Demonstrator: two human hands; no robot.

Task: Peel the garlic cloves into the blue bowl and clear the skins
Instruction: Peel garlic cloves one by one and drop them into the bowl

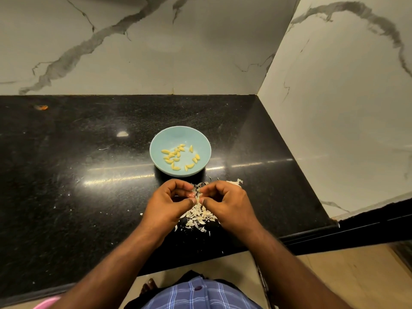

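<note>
Both thumbs and forefingers meet on one small clove [197, 198], the left hand [172, 202] and right hand [226, 202] curled round it, pinching, working at its skin just above the counter [89, 175]. Under the hands lies a heap of skins [199, 216]. Beyond them stands the bowl [178, 133], with well over a dozen peeled cloves [172, 156] in it. I'd say peeling is nearly done; the skins are not yet cleared.
</note>
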